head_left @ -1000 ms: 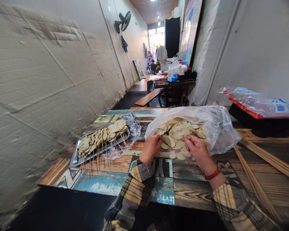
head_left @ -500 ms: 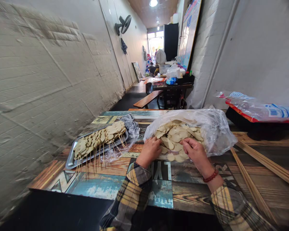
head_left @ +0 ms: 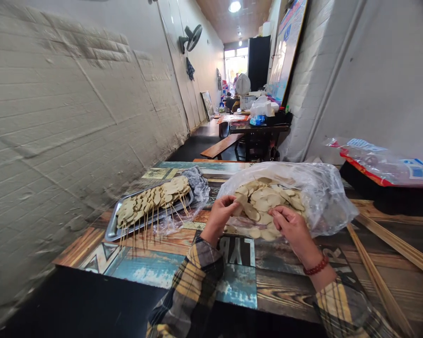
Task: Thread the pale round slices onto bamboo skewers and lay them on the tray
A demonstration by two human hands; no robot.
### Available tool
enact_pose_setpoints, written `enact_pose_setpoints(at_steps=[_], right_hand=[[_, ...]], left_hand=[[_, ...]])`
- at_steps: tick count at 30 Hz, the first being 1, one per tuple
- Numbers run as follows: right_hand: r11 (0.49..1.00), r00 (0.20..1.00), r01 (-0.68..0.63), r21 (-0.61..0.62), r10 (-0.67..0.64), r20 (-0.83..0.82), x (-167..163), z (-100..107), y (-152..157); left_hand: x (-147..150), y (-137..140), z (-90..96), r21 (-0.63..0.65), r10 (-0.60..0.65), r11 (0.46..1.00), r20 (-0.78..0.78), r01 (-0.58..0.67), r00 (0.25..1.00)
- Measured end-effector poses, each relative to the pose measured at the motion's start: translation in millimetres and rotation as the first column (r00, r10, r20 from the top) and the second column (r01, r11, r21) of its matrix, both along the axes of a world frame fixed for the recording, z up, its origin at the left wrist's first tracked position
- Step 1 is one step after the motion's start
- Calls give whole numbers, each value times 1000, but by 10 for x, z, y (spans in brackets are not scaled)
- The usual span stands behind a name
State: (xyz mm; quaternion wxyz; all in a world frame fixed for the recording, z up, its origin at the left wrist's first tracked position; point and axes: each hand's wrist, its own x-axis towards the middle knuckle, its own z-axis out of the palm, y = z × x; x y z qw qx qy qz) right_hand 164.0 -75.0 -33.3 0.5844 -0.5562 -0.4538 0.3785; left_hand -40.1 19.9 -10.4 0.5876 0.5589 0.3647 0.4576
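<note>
A clear plastic bag (head_left: 320, 192) lies open on the patterned table (head_left: 275, 281), full of pale round slices (head_left: 268, 202). My left hand (head_left: 221, 217) is at the bag's mouth, its fingertips pinching one slice at the left edge of the pile. My right hand (head_left: 292, 226) rests on the front of the pile with fingers curled on the slices; what it grips I cannot tell. A red bead bracelet sits on that wrist. To the left, a metal tray (head_left: 113, 230) holds several skewered slices (head_left: 155, 199) with their sticks pointing toward me.
Bundles of bare bamboo skewers (head_left: 377, 281) lie on the table at the right. A black box with a plastic packet (head_left: 384, 162) on top stands at the far right. A brick wall runs along the left. Further tables and a bench (head_left: 220, 145) fill the corridor behind.
My left hand has lifted slightly and now pinches a slice at the bag's mouth. The right hand stayed on the pile. The view shifted a little to the left.
</note>
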Motion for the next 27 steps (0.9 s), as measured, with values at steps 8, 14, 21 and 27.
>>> enact_pose_setpoints(at_steps=[8, 14, 21, 27], right_hand=[[998, 998, -65, -23, 65, -15, -61, 98, -67], [988, 990, -142, -66, 143, 9, -109, 144, -117], [978, 980, -193, -83, 196, 28, -130, 158, -135], [965, 963, -250, -77, 256, 86, -154, 105, -130]], left_hand=[[65, -70, 72, -206, 92, 978, 302, -29, 949], [47, -43, 31, -202, 201, 967, 240, -154, 950], [10, 8, -13, -89, 282, 959, 181, -270, 942], [-6, 39, 3, -195, 328, 941, 327, -276, 886]])
